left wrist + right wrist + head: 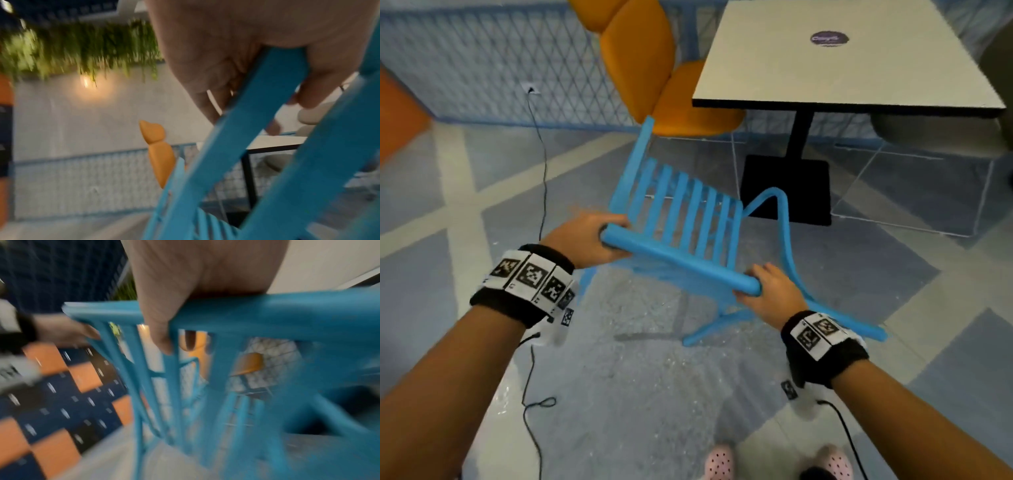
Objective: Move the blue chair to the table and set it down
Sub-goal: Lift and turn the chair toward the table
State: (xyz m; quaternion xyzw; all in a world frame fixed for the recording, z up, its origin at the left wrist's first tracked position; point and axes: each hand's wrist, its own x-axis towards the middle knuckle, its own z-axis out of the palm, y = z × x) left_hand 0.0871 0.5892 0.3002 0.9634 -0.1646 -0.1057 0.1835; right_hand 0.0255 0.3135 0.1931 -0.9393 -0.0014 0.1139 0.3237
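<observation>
The blue chair (688, 212) with a slatted back hangs tilted in front of me, its top rail nearest. My left hand (589, 240) grips the rail's left end and my right hand (767, 287) grips its right end. The chair's legs look blurred just above the floor; whether they touch it I cannot tell. The white square table (852, 68) on a black pedestal stands beyond the chair, up and to the right. In the left wrist view my left hand (236, 68) curls round the blue chair (267, 146). In the right wrist view my right hand (164, 318) wraps the blue chair (267, 316).
An orange chair (654, 75) stands at the table's left side, just behind the blue one. A clear-legged seat (914, 137) sits under the table's right. A black cable (541, 164) trails from a wall socket across the floor at left. A mesh barrier (482, 61) runs behind.
</observation>
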